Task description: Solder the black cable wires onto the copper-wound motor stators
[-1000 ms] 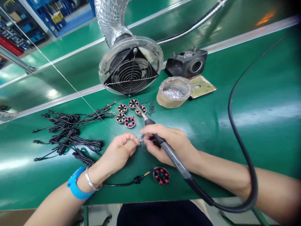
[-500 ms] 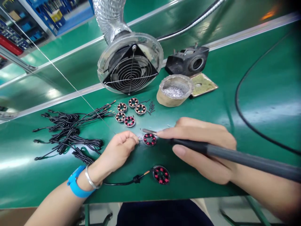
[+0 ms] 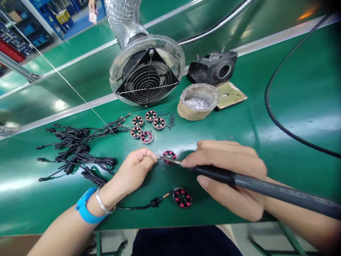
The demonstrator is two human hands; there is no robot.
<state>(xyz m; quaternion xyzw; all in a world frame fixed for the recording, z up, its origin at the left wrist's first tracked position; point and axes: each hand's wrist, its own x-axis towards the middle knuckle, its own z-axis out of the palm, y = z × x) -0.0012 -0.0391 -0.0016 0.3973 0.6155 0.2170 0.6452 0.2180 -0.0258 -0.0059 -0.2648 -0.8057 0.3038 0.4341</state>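
Observation:
My right hand (image 3: 231,170) grips a soldering iron (image 3: 255,183) like a pen. Its metal tip lies across a small round motor stator (image 3: 173,154) with red windings and ends just left of it, close to my left fingertips. My left hand (image 3: 137,169) is closed in a pinch on a thin solder wire (image 3: 71,85) that runs down from the upper left. Whether it also pinches a lead of the stator is hidden. Nearer me lies another red-wound stator (image 3: 182,198), joined to a black cable (image 3: 135,208).
Bundled black cables (image 3: 71,156) lie at the left. Behind my hands sit several stators (image 3: 151,115) and small dark tube pieces (image 3: 171,122). A fume-extractor fan (image 3: 147,83), solder-filled bowl (image 3: 198,110), sponge tray (image 3: 231,94) and black iron stand (image 3: 211,67) stand farther back.
My right hand has brought the iron's tip down, from above the stator onto its left side. My left hand has stayed in place. Another person's hand has appeared at the top.

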